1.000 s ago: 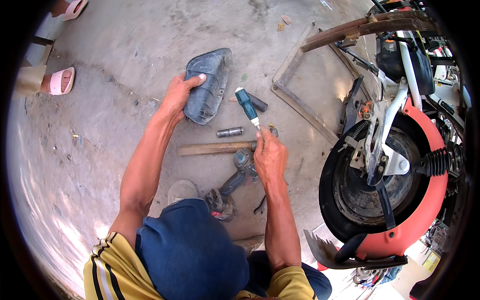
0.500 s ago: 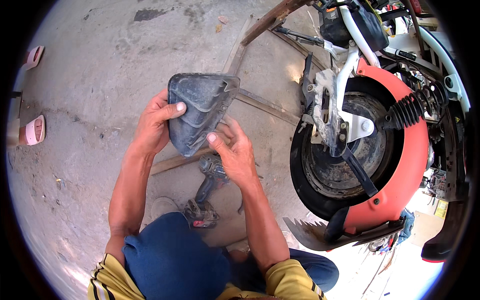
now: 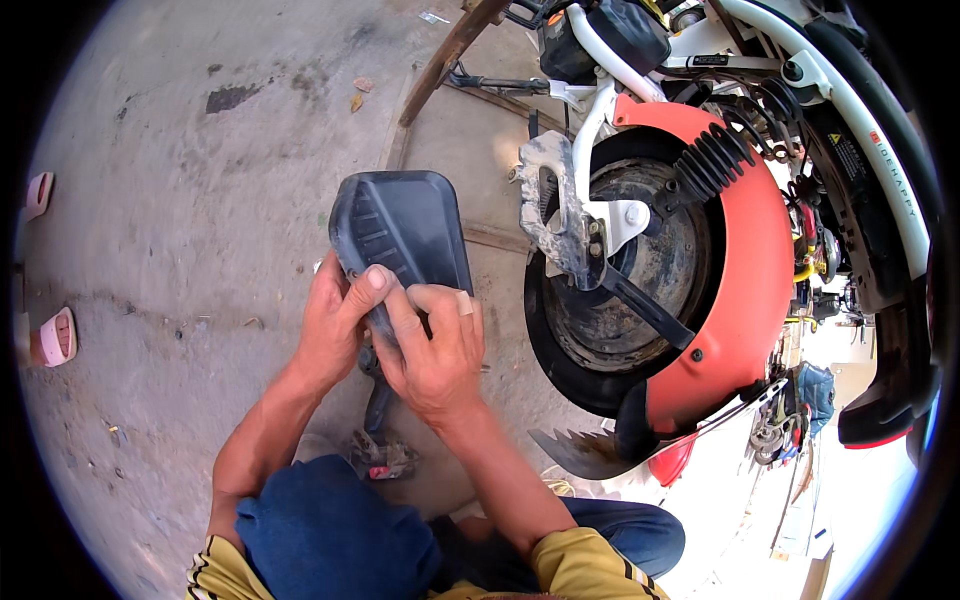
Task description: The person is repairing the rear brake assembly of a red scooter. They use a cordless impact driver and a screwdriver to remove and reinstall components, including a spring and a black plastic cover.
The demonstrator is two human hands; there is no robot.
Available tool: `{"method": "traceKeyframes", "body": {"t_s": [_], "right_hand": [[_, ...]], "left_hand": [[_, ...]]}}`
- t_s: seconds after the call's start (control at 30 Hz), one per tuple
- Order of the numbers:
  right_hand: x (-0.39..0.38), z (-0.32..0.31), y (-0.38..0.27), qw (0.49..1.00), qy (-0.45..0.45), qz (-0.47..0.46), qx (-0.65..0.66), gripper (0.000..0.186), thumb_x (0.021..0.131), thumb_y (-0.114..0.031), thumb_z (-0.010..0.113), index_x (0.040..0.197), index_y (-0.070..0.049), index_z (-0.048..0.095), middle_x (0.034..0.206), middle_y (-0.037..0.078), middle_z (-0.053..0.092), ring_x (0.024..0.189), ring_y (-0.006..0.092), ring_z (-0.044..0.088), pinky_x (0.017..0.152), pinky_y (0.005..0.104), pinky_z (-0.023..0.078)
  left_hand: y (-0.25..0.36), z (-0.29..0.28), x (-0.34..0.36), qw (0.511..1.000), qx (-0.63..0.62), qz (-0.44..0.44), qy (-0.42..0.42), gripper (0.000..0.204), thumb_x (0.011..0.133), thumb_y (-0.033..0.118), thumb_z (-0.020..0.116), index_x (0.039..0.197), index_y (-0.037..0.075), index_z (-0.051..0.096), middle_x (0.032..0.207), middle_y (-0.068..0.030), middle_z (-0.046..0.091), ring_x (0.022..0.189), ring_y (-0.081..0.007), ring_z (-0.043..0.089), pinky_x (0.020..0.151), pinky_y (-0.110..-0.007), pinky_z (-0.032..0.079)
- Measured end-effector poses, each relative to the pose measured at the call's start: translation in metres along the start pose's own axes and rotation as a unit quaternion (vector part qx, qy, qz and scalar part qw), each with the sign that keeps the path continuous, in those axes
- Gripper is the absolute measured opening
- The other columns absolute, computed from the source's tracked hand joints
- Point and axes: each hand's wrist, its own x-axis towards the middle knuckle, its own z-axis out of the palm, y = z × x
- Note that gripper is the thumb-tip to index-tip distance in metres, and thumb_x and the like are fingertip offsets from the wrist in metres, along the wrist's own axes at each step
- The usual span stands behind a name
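Note:
A black plastic cover [image 3: 415, 225], roughly triangular with rounded corners and a ribbed outer face, is held up in front of me. My left hand [image 3: 333, 318] is closed on its lower left edge, with the thumb on the front. My right hand [image 3: 437, 345] is closed at its lower end, its bent fingers lying on the face and hiding part of it. A pale strip wraps one right finger. Below the hands a cordless drill [image 3: 378, 402] is on the ground, partly covered by them.
To the right stands a two-wheeler with a muddy rear wheel [image 3: 640, 300], red fender [image 3: 755, 260], black coil shock absorber [image 3: 712, 165] and white frame [image 3: 880, 150]. A jagged black flap [image 3: 585, 452] juts toward me. A wooden bar [image 3: 445, 65] slants behind. Another person's pink sandals [image 3: 58, 338] show far left.
The cover has been turned over, from its hollow inner side to its ribbed outer face. My right hand has moved onto that face. The view has shifted, so the wheel appears further left.

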Motion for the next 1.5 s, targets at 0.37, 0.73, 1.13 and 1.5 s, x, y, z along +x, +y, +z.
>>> {"method": "traceKeyframes", "body": {"t_s": [0.37, 0.73, 1.13, 1.5], "right_hand": [[-0.024, -0.040, -0.002, 0.992, 0.094, -0.014, 0.081, 0.048, 0.082, -0.012, 0.084, 0.127, -0.010, 0.067, 0.119, 0.011, 0.061, 0.112, 0.0333, 0.065, 0.105, 0.0563, 0.045], [-0.043, -0.067, 0.009, 0.994, 0.068, 0.011, 0.082, 0.045, 0.079, -0.004, 0.085, 0.122, -0.009, 0.072, 0.111, 0.008, 0.068, 0.103, 0.0296, 0.070, 0.103, 0.0556, 0.046], [-0.054, -0.057, 0.019, 0.991, 0.052, -0.012, 0.119, 0.042, 0.082, -0.004, 0.083, 0.122, -0.009, 0.072, 0.110, 0.007, 0.068, 0.100, 0.0275, 0.071, 0.102, 0.0538, 0.048], [-0.050, -0.066, 0.015, 0.988, 0.039, -0.080, 0.125, 0.047, 0.082, -0.003, 0.082, 0.126, -0.009, 0.069, 0.112, 0.008, 0.066, 0.100, 0.0285, 0.070, 0.104, 0.0543, 0.047]], "left_hand": [[0.050, 0.051, 0.085, 0.988, -0.128, -0.078, -0.034, 0.043, 0.103, 0.031, 0.068, 0.126, -0.005, 0.059, 0.112, -0.0125, 0.069, 0.099, -0.0199, 0.073, 0.087, -0.039, 0.062], [0.047, 0.079, 0.119, 0.974, -0.157, -0.143, -0.079, 0.036, 0.098, 0.025, 0.072, 0.120, -0.004, 0.064, 0.107, -0.0127, 0.074, 0.096, -0.0212, 0.075, 0.089, -0.040, 0.062], [0.017, 0.109, 0.123, 0.990, -0.001, -0.128, -0.056, 0.037, 0.096, 0.023, 0.072, 0.117, -0.006, 0.062, 0.104, -0.0113, 0.069, 0.088, -0.0204, 0.071, 0.082, -0.040, 0.059], [0.005, 0.138, 0.123, 0.993, -0.006, -0.118, -0.016, 0.035, 0.097, 0.024, 0.069, 0.115, -0.005, 0.063, 0.103, -0.0119, 0.071, 0.086, -0.0235, 0.073, 0.077, -0.042, 0.059]]}}
